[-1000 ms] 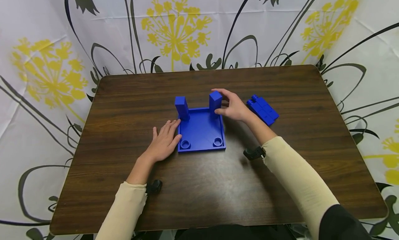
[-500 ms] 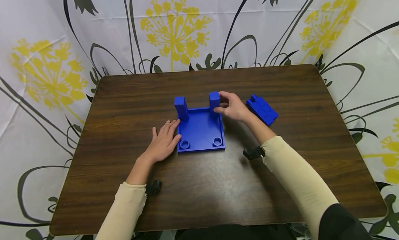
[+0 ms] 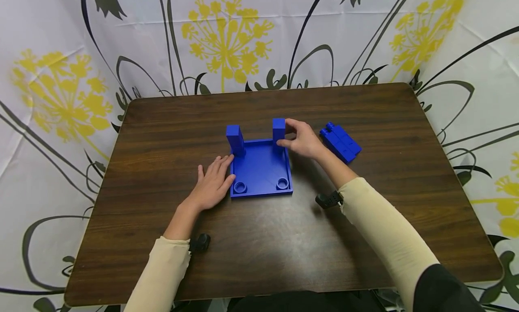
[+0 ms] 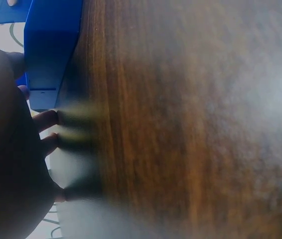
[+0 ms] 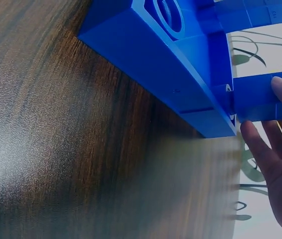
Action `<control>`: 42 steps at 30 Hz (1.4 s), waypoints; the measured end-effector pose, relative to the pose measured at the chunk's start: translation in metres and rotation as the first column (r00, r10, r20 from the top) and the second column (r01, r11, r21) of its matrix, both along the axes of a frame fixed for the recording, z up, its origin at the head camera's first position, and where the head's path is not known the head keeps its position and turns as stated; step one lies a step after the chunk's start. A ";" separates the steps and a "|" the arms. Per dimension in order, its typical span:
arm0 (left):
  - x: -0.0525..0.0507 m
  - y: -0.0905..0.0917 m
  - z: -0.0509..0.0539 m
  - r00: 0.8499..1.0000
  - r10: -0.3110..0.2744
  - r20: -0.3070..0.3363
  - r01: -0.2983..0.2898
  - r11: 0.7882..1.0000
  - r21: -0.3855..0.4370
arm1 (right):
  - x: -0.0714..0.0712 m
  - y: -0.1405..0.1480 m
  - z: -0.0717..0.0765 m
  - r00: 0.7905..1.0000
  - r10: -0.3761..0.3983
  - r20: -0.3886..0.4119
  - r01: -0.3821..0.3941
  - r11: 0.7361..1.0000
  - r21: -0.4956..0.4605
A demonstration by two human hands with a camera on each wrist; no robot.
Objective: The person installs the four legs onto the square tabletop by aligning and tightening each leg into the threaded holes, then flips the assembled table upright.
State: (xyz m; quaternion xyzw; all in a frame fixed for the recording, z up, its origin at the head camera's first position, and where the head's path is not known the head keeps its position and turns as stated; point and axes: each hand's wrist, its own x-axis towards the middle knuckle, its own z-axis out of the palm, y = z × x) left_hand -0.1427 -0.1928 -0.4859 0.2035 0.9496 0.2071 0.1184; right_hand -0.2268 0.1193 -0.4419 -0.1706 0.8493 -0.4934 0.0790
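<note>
A square blue tray-like panel [image 3: 261, 170] lies on the table with its rim up. Round sockets [image 3: 240, 187] show in both near corners. One blue post [image 3: 235, 140] stands in the far left corner, leaning slightly left. At the far right corner, my right hand [image 3: 304, 141] holds another blue post [image 3: 278, 129] between thumb and fingers; the right wrist view shows that post's lower end [image 5: 255, 94] at the panel's corner. My left hand [image 3: 211, 183] lies flat with extended fingers, thumb and fingertips against the panel's left side. The right post's base is partly hidden.
Two blue posts [image 3: 340, 143] with round pegs at one end lie side by side on the wooden table [image 3: 170, 123], right of my right hand. A patterned curtain [image 3: 142, 42] hangs behind the table's far edge.
The post in my right hand has turned and straightened a little, and its top has shifted slightly left. My left hand and the panel stay where they were.
</note>
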 end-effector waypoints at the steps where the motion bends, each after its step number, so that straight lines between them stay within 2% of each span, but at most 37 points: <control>1: 0.000 0.000 0.000 1.000 0.000 -0.001 0.000 1.000 0.000 | 0.000 0.000 0.000 1.000 0.004 0.005 -0.004 1.000 -0.006; 8: 0.000 0.000 0.000 1.000 0.000 0.000 0.000 1.000 0.002 | -0.004 0.004 0.001 0.996 0.072 0.049 -0.066 0.991 -0.116; 15: 0.000 0.000 0.000 1.000 0.002 0.003 -0.002 1.000 0.004 | -0.007 0.005 0.005 0.980 0.168 0.107 -0.140 0.964 -0.228; 19: 0.000 0.000 -0.001 1.000 0.001 0.001 -0.001 1.000 -0.001 | -0.007 0.006 0.005 0.973 0.189 0.131 -0.153 0.957 -0.245; 23: 0.000 0.000 -0.001 1.000 0.001 0.002 -0.001 1.000 -0.005 | -0.007 0.005 0.004 0.975 0.190 0.116 -0.159 0.959 -0.234; 27: 0.000 0.000 -0.001 1.000 0.002 0.002 -0.002 1.000 -0.005 | -0.007 0.005 0.002 0.982 0.165 0.087 -0.147 0.972 -0.185; 42: -0.001 0.000 -0.004 1.000 0.001 -0.008 -0.001 1.000 -0.002 | -0.004 0.001 -0.001 1.000 0.024 -0.005 -0.024 0.999 -0.033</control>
